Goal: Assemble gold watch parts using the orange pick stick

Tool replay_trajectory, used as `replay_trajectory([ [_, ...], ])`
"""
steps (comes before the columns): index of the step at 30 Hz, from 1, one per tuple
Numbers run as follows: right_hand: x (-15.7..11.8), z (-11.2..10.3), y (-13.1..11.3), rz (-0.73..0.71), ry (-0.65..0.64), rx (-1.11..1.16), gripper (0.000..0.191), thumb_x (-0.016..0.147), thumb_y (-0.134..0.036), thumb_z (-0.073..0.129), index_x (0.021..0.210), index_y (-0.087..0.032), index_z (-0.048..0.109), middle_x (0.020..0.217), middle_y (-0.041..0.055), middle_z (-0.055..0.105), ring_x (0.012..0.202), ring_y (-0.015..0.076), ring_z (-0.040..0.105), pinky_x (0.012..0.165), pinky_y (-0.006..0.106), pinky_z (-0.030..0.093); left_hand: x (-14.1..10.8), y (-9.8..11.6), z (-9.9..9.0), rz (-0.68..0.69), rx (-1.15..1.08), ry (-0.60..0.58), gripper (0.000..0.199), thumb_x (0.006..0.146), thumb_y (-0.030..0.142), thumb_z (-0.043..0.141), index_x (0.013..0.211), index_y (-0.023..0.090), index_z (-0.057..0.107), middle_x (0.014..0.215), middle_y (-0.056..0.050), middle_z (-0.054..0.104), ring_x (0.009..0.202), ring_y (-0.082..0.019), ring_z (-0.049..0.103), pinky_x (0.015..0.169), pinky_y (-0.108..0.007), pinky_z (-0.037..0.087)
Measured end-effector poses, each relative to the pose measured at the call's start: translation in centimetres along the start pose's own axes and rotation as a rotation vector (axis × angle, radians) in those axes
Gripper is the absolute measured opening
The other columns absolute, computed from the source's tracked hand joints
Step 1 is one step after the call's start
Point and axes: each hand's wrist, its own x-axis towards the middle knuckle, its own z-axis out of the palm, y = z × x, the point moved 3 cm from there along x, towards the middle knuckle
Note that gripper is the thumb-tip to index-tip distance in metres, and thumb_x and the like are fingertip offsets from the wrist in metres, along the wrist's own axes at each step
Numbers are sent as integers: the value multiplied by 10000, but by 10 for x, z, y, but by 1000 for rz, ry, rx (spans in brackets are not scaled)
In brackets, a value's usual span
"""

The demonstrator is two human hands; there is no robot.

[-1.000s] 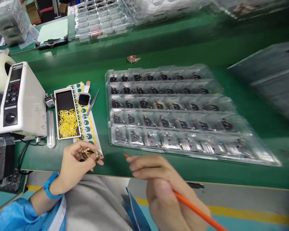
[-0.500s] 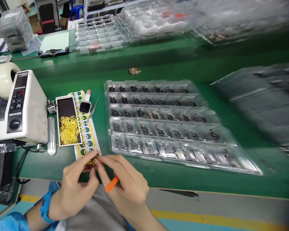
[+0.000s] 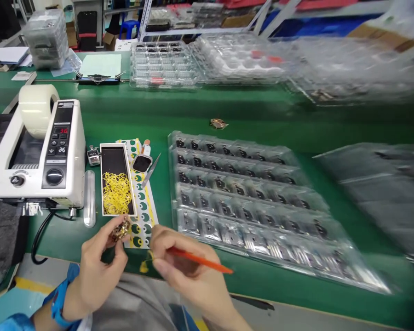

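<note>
My left hand (image 3: pixel 101 257) pinches a small gold-and-dark metal part (image 3: pixel 121 230) between thumb and fingertips, just below the box of yellow rings. To its right, apart from it, my right hand (image 3: pixel 189 276) is closed around a thin orange stick tool (image 3: pixel 207 263), whose end points right. A thin yellow piece (image 3: pixel 144 266), blurred, hangs by the right thumb and fingertips. The white-rimmed box (image 3: pixel 113 145) holds a heap of yellow rings (image 3: pixel 117 195). Beside it lies a yellow-and-white die-cut sheet (image 3: pixel 145 202), with tweezers (image 3: pixel 152 170) and a square watch-like piece (image 3: pixel 142 163) on top.
A clear compartment tray (image 3: pixel 174 184) with rows of dark parts fills the middle right. On the left stands a tape dispenser (image 3: pixel 65 142). A small metal piece (image 3: pixel 219 123) lies behind the tray, and a dark sheet (image 3: pixel 376 184) lies at the right.
My hands have separated: the right has moved right with the orange stick, and a yellow piece now shows at its fingertips. The left still holds the metal part. The camera view has shifted.
</note>
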Motion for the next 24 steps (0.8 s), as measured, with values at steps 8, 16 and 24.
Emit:
replay_trajectory([
  [8,33,11,31,13,-110,-585,134,813,-85,433,781,-208,477,655,-9,535,539,144,482,510,244,387,-11,-25,-20,-225,-252,15,307,886,255,652,1183,204,708,1090,-69,782,978,-232,755,843,-279,630],
  [16,17,-78,29,-93,-56,-990,210,867,-59,455,939,-172,616,865,77,651,791,197,643,668,286,518,-10,-23,-20,-428,-327,-25,390,764,481,780,1046,212,755,1020,-86,798,930,-279,765,748,-294,647],
  [24,77,-167,73,-73,-375,-1127,302,736,-8,611,886,-212,775,773,38,676,733,201,638,579,271,468,-5,-9,-16,-507,-341,-83,422,716,492,819,1021,209,752,989,-98,803,895,-279,773,691,-272,632],
])
